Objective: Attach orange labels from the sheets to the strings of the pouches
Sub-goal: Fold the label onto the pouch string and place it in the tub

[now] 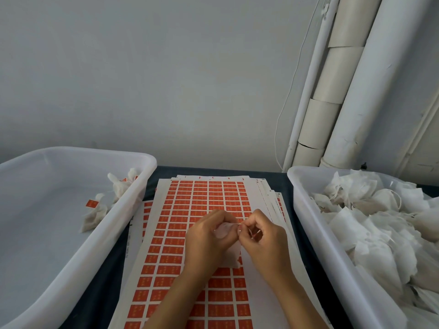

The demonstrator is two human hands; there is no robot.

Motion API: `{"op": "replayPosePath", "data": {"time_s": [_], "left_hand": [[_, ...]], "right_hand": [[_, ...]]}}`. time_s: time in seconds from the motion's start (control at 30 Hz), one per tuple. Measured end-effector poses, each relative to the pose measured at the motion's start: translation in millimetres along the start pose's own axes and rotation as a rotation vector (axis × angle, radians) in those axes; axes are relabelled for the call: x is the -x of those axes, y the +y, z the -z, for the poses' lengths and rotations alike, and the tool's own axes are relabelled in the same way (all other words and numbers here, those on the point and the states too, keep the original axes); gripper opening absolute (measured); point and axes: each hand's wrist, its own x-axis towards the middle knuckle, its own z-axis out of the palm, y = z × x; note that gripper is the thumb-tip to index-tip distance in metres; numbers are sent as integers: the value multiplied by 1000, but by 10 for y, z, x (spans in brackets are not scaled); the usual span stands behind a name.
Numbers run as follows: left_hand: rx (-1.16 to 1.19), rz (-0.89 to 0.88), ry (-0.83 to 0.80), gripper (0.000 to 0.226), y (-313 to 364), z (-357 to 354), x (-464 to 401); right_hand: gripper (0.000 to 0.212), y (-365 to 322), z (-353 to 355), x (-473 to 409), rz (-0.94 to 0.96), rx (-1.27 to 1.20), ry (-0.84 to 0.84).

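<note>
Left hand (pixel 209 236) grips a white mesh pouch (pixel 231 255) above the orange label sheet (pixel 190 233); right hand (pixel 263 236) pinches its string (pixel 252 233) and a label.

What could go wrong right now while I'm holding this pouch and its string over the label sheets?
1. The left hand grips the white mesh pouch while the right hand pinches its thin white string; a hard pull might tear the string loose.
2. Both hands hide part of the top sheet of orange labels, so the wrong label could get peeled.
3. The loosely stacked sheets might slide on the dark tabletop.
</note>
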Motion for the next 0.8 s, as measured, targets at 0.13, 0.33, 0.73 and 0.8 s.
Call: {"op": "replayPosePath", "data": {"time_s": [0.13,0.33,0.73,0.8], "left_hand": [[191,111,-121,4,3,-6,-7],[299,161,-100,7,8,-17,2],[-80,37,-19,30,9,21,-6],[-124,67,-8,30,10,43,-14]], "right_hand": [[16,21,47,-6,-17,-42,-17],[13,42,54,0,12,-58,-54],[25,27,59,15,49,132,66],[25,56,94,-4,12,140,98]]}}
